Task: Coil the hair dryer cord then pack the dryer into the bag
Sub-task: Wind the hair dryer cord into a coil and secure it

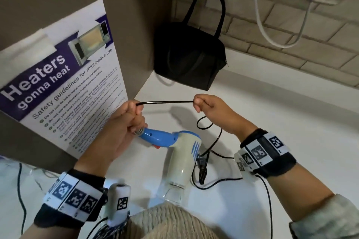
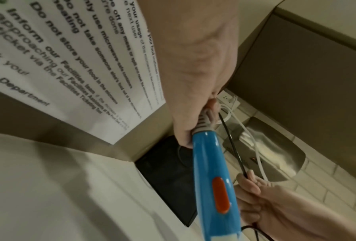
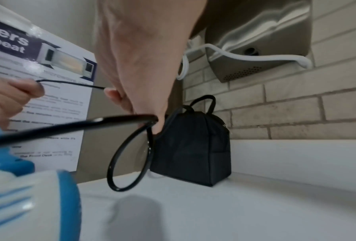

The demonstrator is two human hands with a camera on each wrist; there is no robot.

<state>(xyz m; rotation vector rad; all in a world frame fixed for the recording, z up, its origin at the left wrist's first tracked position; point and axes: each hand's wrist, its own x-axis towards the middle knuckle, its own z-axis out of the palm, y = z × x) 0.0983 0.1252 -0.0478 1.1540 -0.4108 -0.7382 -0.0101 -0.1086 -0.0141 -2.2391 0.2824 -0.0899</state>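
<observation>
A blue and cream hair dryer (image 1: 180,149) hangs above the white counter (image 1: 272,118), nozzle towards me. My left hand (image 1: 126,120) grips the cord's strain relief at the end of the blue handle (image 2: 209,171). A taut stretch of black cord (image 1: 165,102) runs from it to my right hand (image 1: 206,106), which pinches the cord (image 3: 73,84). Below the right hand the cord hangs in a loop (image 3: 129,161), and its loose length and plug (image 1: 202,169) lie on the counter. A black bag (image 1: 190,54) with handles stands upright in the far corner.
A laminated microwave safety poster (image 1: 64,87) leans on the brown panel at the left. A steel wall unit (image 3: 261,42) with a white cable (image 1: 272,31) hangs on the brick wall above the bag. A wall socket (image 2: 226,97) sits in the corner.
</observation>
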